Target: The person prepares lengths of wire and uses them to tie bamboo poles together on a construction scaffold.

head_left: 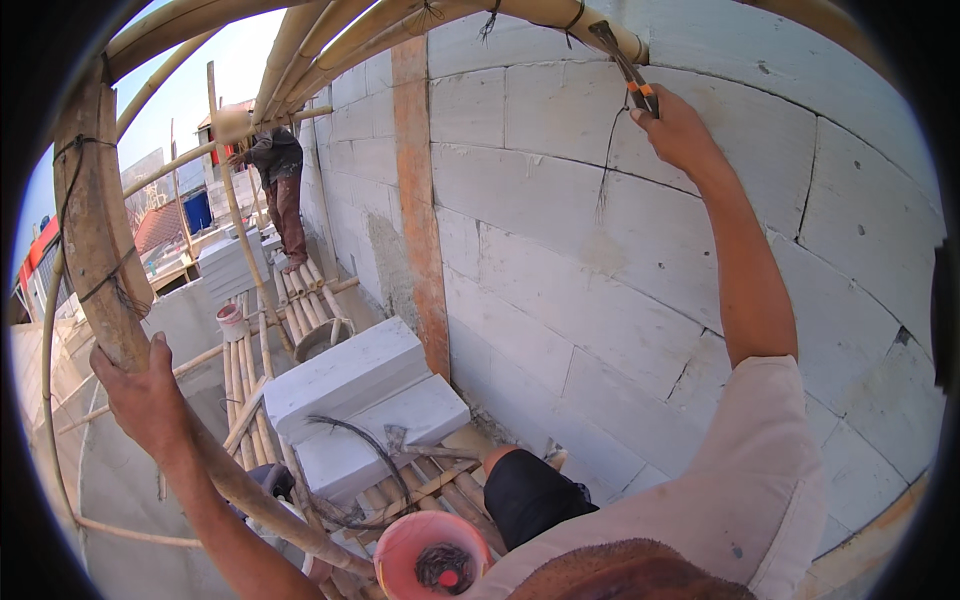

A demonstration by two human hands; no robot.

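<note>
My right hand [675,125] is raised high on the right, closed round the orange and black handles of a pair of pliers [622,62]. The jaws rest at or near the end of a bamboo pole [540,14], beside a black wire tie [575,20]. Thin wire strands [607,165] dangle below, against the white block wall [560,110]. On the left, my left hand [150,400] grips the lower part of an upright bamboo post [95,210]. Black wire is wound round this post. The far side of that grip is hidden.
White blocks [345,375] lie stacked on the bamboo platform [465,490], with a hammer-like tool [420,450] and dark bent wires against them. A red bucket [395,550] holding dark pieces stands close below me. Farther along the scaffold stands another person [283,190].
</note>
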